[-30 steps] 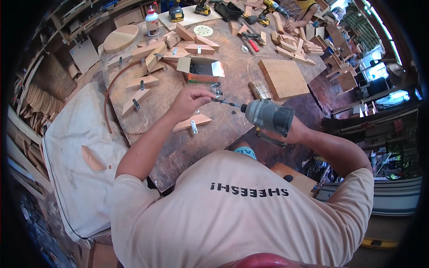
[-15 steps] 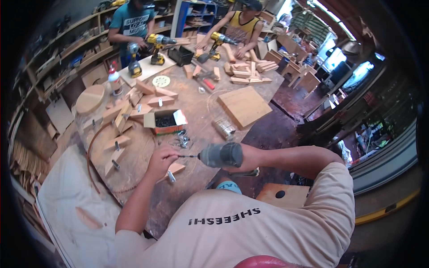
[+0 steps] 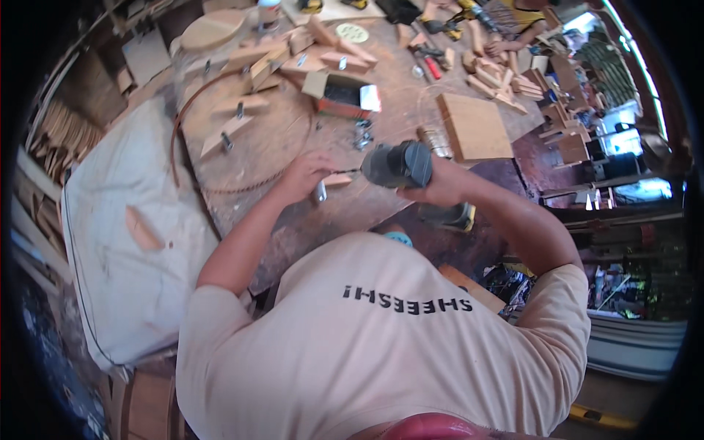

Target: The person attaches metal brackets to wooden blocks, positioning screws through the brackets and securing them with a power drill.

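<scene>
A grey-black cordless drill (image 3: 396, 164) lies level in my right hand (image 3: 449, 183), its bit pointing left. Its battery (image 3: 449, 216) shows below the hand. My left hand (image 3: 306, 176) is at the bit's tip, fingers pinched together; what is between them is too small to make out. Just under those fingers lies a small wooden block (image 3: 339, 179) with a shiny metal fitting (image 3: 321, 192) at its end. A heap of loose metal hardware (image 3: 363, 135) sits beyond the drill, near an open cardboard box (image 3: 345, 106) of dark screws.
Wooden pieces with metal fittings (image 3: 227, 136) lie at the left. A thick square board (image 3: 473, 128) and a glass jar (image 3: 434, 141) stand to the right. A curved strip (image 3: 176, 139) arcs over the table edge near a white cloth (image 3: 132, 271). Across the table shows a co-worker's hand (image 3: 501, 47).
The view has tilted down and turned, so the table's things sit higher in the picture. Both hands keep nearly the same hold, with the drill bit still at my left fingers.
</scene>
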{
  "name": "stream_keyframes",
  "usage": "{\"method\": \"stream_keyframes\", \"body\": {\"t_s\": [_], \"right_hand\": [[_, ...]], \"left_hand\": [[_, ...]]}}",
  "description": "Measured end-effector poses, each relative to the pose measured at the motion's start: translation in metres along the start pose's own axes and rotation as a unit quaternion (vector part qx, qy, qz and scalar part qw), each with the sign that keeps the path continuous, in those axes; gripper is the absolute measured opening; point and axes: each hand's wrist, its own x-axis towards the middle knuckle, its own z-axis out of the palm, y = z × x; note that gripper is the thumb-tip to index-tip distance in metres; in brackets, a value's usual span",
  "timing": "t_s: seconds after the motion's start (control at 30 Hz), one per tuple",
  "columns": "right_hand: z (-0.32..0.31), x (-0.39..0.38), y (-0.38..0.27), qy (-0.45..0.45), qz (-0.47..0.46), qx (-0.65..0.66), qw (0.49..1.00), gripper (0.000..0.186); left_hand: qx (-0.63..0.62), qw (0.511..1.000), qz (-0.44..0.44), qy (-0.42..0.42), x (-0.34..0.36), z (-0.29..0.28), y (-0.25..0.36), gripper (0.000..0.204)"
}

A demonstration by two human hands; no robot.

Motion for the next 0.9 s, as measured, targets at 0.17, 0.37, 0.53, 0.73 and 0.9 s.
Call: {"method": "stream_keyframes", "body": {"t_s": [0.17, 0.37, 0.53, 0.73, 0.9], "right_hand": [[0.001, 0.027, -0.023, -0.072, 0.046, -0.044, 0.995, 0.05], [0.005, 0.047, -0.039, -0.101, 0.065, -0.099, 0.988, 0.042], [0.003, 0.06, -0.055, -0.139, 0.115, -0.104, 0.978, 0.041], [0.005, 0.068, -0.052, -0.153, 0.112, -0.093, 0.977, 0.039], [0.005, 0.07, -0.059, -0.152, 0.116, -0.085, 0.978, 0.04]], "left_hand": [[0.003, 0.998, -0.024, -0.059, -0.014, -0.01, -0.018, 0.032], [0.027, 0.996, -0.003, -0.081, -0.016, -0.016, -0.03, 0.038], [0.017, 0.996, -0.022, -0.081, -0.02, -0.02, -0.038, 0.039], [-0.015, 0.995, -0.047, -0.09, -0.023, -0.019, -0.039, 0.041], [-0.048, 0.993, -0.075, -0.075, -0.025, -0.019, -0.042, 0.04]]}}
